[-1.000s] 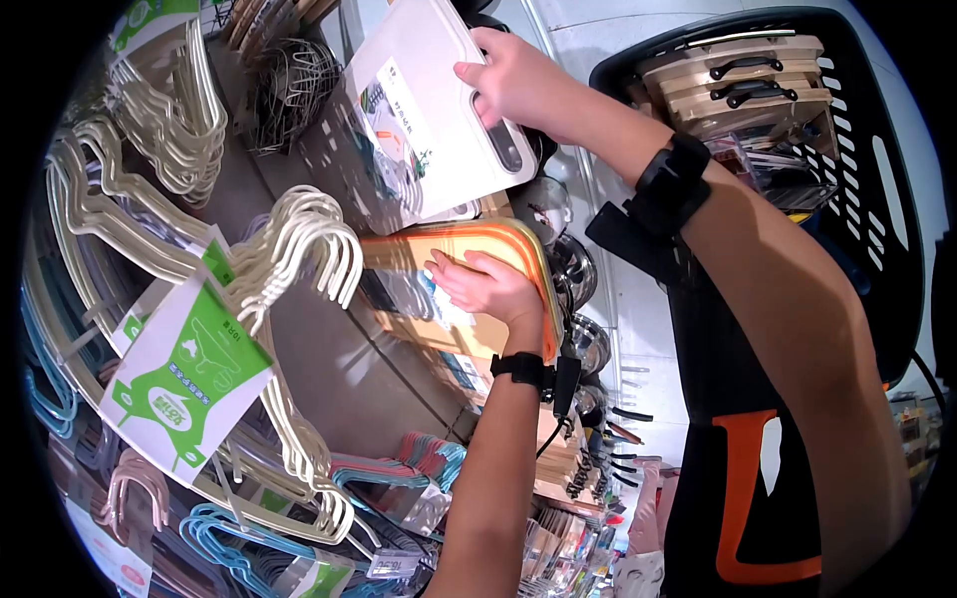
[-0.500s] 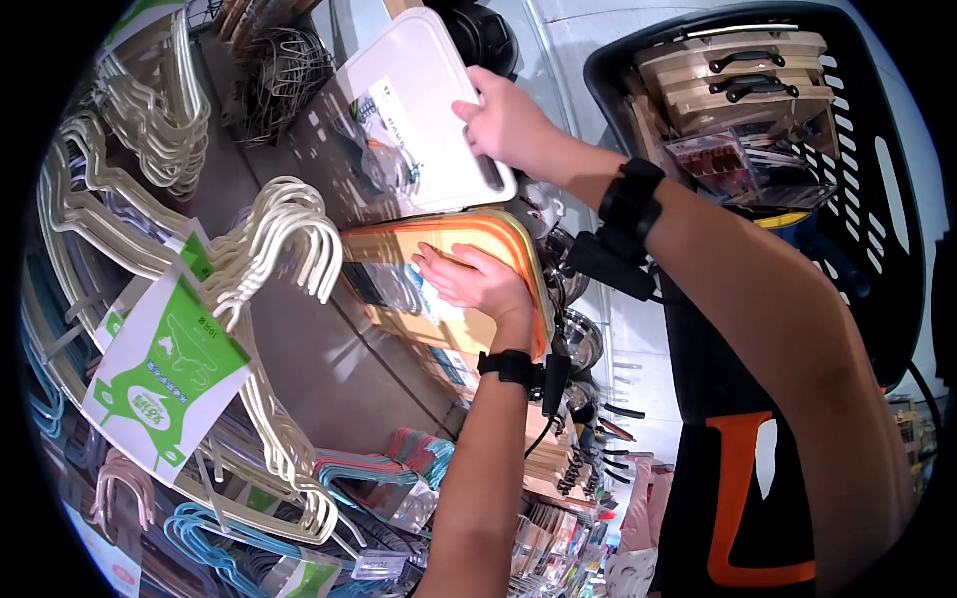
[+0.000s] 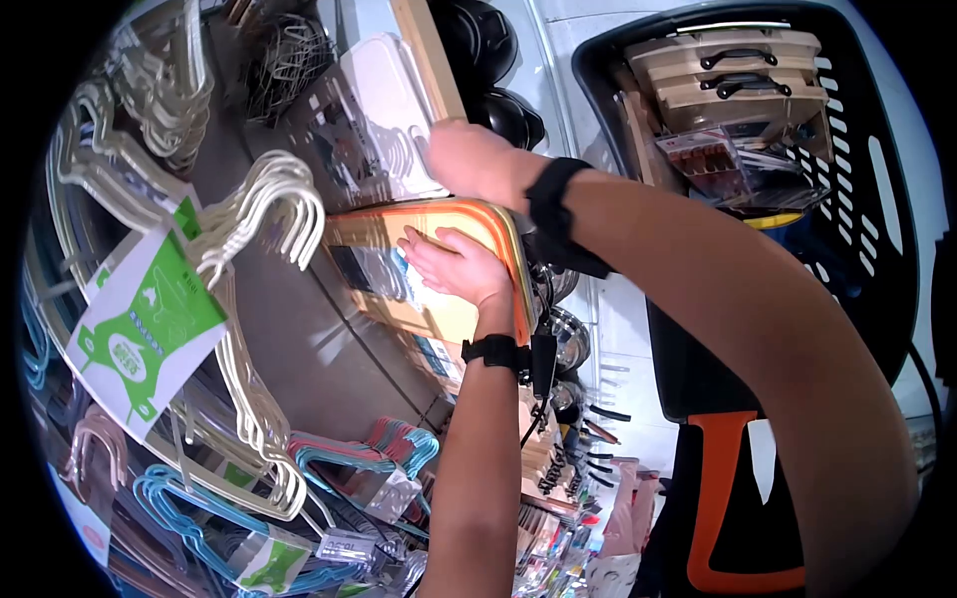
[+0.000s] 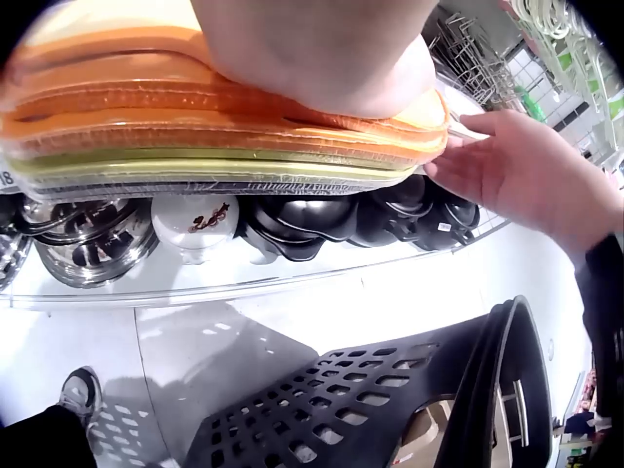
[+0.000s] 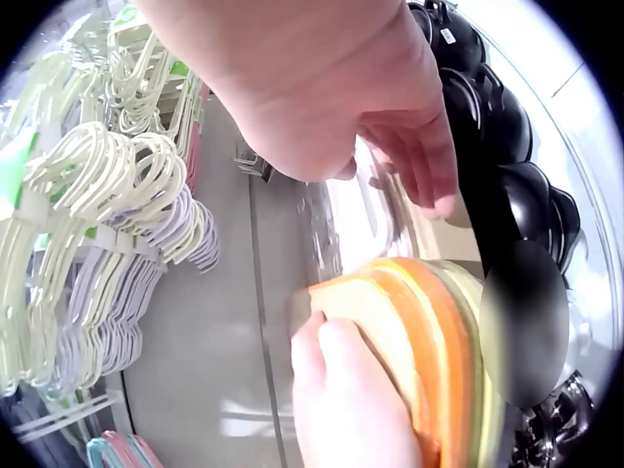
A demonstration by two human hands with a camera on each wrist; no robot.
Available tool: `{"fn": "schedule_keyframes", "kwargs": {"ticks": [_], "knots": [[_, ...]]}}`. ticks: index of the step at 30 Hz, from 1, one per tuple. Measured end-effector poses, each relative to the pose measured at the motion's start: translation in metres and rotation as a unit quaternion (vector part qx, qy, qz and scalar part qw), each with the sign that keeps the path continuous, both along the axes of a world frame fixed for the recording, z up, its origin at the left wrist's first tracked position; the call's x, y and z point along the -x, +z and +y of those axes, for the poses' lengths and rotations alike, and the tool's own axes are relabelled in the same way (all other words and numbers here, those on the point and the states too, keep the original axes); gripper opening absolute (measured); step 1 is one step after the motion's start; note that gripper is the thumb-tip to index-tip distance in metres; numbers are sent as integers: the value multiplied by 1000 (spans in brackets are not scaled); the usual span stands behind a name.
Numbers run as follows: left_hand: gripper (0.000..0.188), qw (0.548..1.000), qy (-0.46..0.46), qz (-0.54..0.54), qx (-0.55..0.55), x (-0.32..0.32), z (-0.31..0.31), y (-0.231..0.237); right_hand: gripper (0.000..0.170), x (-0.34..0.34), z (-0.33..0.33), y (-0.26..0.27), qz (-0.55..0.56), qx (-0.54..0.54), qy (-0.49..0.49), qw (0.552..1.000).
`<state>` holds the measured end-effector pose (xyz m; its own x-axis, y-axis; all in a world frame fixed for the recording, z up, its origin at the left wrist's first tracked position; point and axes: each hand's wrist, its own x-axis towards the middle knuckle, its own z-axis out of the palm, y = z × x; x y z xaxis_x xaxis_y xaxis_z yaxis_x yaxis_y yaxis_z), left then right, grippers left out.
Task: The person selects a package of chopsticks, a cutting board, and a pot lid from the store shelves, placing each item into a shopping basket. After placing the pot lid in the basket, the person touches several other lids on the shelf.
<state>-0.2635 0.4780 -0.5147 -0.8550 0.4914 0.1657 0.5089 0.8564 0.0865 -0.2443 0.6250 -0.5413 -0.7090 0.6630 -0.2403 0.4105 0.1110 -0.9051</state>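
White cutting boards [image 3: 384, 110] stand on edge, a printed label on the front one. My right hand [image 3: 474, 159], blurred in the head view, holds the near top corner of the white boards. In the right wrist view its thumb lies on the label side and its fingers [image 5: 429, 180] reach over the far side. Directly beside them is a stack of orange-edged cutting boards [image 3: 429, 224] in clear wrap. My left hand [image 3: 459, 267] rests against the front yellow board of that stack, its fingers fairly straight.
White hangers [image 3: 269, 204] hang at the left, with blue ones [image 3: 199, 513] lower down. Black pots [image 3: 478, 45] and steel lids [image 3: 568, 339] line the shelf behind the boards. A black shopping basket [image 3: 887, 179] holding wooden boards with handles [image 3: 738, 75] stands at the right.
The white board has gone lower and left, into line beside the orange-edged stack, and my right hand has followed it. A wooden board's edge now shows behind. My left hand stays on its stack.
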Motion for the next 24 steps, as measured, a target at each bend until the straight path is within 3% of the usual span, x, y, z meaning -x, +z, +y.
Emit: {"fn": "schedule_keyframes", "kwargs": {"ticks": [2, 5, 8, 9, 12, 14, 16, 19, 24], "knots": [[54, 1000, 16, -16, 4, -3, 1, 3, 31, -27, 4, 11, 29, 63, 17, 997], [54, 999, 25, -26, -6, -3, 3, 4, 42, -22, 1, 2, 75, 30, -6, 997], [54, 999, 27, -24, -14, -3, 1, 2, 47, -12, -4, 4, -16, -18, 43, 999], [54, 999, 25, -20, -9, -2, -1, 2, 41, -18, 0, 4, 2, 10, 37, 999], [53, 1000, 17, -6, -16, -3, 2, 1, 29, -65, 25, 27, -101, -136, 169, 971], [54, 999, 19, -39, -15, -1, 0, 2, 16, -96, 30, 18, -118, -233, 106, 960], [54, 999, 18, -42, -11, 0, -2, 5, 15, -132, 49, 4, -207, -303, 176, 913], [55, 998, 19, -51, -9, -4, 5, 7, 13, -161, 55, -13, -154, -402, 175, 886], [56, 998, 7, -51, 25, -2, 4, 7, 11, -179, 71, -34, -22, -395, 126, 910]]}}
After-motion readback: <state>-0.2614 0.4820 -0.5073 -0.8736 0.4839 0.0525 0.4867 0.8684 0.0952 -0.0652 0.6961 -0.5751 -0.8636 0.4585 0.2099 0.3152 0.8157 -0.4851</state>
